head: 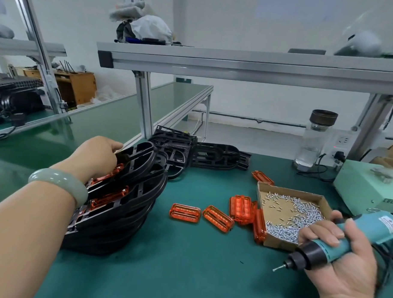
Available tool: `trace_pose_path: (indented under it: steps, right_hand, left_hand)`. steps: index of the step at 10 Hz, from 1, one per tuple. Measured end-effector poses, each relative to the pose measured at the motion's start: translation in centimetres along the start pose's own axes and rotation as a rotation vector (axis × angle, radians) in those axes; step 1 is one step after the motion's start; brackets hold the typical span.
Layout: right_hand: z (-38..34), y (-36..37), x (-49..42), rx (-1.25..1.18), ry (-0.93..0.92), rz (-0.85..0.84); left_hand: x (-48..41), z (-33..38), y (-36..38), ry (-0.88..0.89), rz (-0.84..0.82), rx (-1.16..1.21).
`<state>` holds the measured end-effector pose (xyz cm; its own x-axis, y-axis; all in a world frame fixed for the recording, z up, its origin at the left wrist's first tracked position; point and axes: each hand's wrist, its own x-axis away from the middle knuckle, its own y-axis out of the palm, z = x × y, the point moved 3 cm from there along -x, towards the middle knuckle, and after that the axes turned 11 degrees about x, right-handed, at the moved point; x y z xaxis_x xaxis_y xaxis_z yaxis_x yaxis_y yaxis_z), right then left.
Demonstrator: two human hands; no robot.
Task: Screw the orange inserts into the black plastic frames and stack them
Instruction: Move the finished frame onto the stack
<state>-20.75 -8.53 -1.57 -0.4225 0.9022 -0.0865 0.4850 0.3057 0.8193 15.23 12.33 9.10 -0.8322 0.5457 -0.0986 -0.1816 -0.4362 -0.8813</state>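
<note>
A leaning stack of black plastic frames (131,202) with orange inserts fitted stands at the left of the green mat. My left hand (97,156) grips the top frame (144,151) of that stack at its far left edge. More black frames (217,157) without inserts lie flat behind. Several loose orange inserts (185,213) lie on the mat in the middle. My right hand (338,256) holds a teal electric screwdriver (335,243), its bit pointing down-left above the mat.
An open cardboard box of small silver screws (291,214) sits right of the inserts. A light green power unit (368,190) and a glass jar (314,139) stand at the back right. An aluminium shelf (238,61) hangs overhead, its post (144,107) behind the stack.
</note>
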Motion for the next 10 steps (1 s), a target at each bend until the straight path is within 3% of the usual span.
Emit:
trace_pose_path:
  steps: [4,5,6,10]
  right_hand:
    - [0.1,0.3,0.1,-0.018,0.024,-0.027]
    - [0.2,0.4,0.1,0.031,0.022,-0.019]
    - [0.5,0.4,0.2,0.064,0.005,0.021]
    - [0.7,0.1,0.1,0.089,-0.002,0.043]
  left_hand:
    - [0.7,0.0,0.0,-0.049,0.127,0.098]
    - [0.5,0.8,0.3,0.025,0.165,0.194]
    - [0.4,1.8,0.7,0.152,0.152,0.334]
    - [0.3,1.9,0.0,0.177,-0.028,0.373]
